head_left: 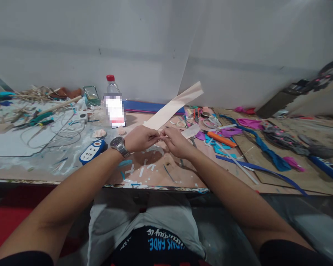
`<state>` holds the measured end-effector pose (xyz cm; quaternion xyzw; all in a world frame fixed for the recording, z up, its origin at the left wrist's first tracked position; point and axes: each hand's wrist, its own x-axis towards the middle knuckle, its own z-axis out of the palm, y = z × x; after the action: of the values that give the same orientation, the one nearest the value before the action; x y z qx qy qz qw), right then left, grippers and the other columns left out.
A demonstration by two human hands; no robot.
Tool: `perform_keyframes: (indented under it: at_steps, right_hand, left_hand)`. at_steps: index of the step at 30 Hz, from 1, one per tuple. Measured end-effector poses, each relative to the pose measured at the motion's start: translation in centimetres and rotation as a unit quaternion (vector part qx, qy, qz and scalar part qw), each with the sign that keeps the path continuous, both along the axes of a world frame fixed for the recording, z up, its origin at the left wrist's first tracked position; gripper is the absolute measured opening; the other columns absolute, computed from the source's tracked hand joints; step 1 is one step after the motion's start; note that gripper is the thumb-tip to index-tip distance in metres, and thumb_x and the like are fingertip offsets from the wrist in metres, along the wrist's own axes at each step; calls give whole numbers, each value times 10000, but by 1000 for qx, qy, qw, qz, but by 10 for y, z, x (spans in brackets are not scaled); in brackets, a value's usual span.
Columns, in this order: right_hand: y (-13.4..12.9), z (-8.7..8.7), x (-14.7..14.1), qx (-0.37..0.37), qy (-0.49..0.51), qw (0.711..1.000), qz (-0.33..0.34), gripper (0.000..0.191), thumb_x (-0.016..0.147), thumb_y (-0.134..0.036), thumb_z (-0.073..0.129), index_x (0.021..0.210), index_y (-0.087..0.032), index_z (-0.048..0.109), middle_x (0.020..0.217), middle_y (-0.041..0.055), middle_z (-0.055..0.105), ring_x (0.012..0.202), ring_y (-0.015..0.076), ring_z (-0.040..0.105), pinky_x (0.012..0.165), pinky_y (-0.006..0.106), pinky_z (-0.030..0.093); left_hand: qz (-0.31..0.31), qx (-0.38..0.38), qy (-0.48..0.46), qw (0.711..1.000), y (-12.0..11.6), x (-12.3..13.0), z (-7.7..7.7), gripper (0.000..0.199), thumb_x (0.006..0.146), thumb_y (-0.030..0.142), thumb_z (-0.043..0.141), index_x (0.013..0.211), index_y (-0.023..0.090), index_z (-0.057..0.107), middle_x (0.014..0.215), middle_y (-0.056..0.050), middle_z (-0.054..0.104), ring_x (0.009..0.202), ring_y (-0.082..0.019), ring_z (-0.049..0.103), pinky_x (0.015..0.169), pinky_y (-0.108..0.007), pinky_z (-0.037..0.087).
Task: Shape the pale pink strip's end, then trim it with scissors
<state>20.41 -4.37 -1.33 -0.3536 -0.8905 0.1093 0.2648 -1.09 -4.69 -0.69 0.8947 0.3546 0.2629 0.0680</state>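
Near the middle of the table my left hand (pixel 144 139) and my right hand (pixel 176 142) meet, fingertips pinched together. Whatever lies between the fingertips is too small to make out. A long pale strip (pixel 174 105) slants up and to the right from behind my hands; its near end is hidden by them, so I cannot tell whether they touch it. A watch (pixel 120 146) is on my left wrist. White and blue scraps (pixel 141 170) lie on the tabletop below my hands.
Left are a blue and white power strip (pixel 93 151), green-handled pliers (pixel 40 120), a phone (pixel 115 111) and a bottle (pixel 111 85). Right are an orange cutter (pixel 221 139), coloured paper scraps (pixel 220 149) and a blue ribbon (pixel 266 168). A dark flask (pixel 280 99) leans by the wall.
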Motion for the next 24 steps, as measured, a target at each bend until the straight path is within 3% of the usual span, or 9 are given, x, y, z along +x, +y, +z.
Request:
perform_keyframes:
  at_steps: [6, 12, 18, 22, 24]
  right_hand:
    - [2, 1, 3, 19, 7, 1000, 3, 185, 993, -343, 522, 930, -207, 631, 921, 66, 697, 936, 246, 571, 908, 404, 321]
    - [1, 3, 7, 27, -13, 999, -21, 114, 937, -246, 522, 896, -201, 619, 938, 73, 698, 957, 258, 566, 921, 428, 318]
    - [-1, 5, 7, 38, -11, 999, 28, 134, 943, -299, 592, 943, -213, 696, 940, 45, 755, 928, 227, 633, 917, 398, 332]
    - [-1, 5, 6, 69, 7, 997, 28, 135, 942, -288, 603, 899, -212, 706, 862, 40, 761, 848, 216, 645, 896, 398, 340]
    - [0, 5, 7, 88, 11, 996, 27, 126, 935, -290, 616, 903, -215, 712, 858, 43, 762, 850, 222, 647, 911, 408, 341]
  left_hand:
    - [-3, -63, -31, 998, -1, -1, 3, 337, 975, 415, 533, 903, 188, 771, 760, -48, 756, 646, -140, 636, 608, -246, 367]
    - [-20, -149, -57, 987, -1, -5, 9, 342, 948, 391, 563, 813, 146, 760, 729, -56, 758, 616, -133, 657, 581, -229, 403]
    - [-52, -213, -56, 974, 1, -6, 7, 363, 943, 435, 579, 820, 139, 752, 738, -63, 761, 639, -126, 674, 606, -209, 441]
    - [-69, -275, -93, 955, -1, -4, 8, 389, 931, 482, 598, 840, 135, 748, 756, -72, 760, 658, -131, 681, 602, -208, 460]
    - [-77, -333, -126, 931, -2, -4, 10, 374, 915, 478, 624, 840, 132, 748, 758, -78, 757, 658, -136, 680, 607, -220, 481]
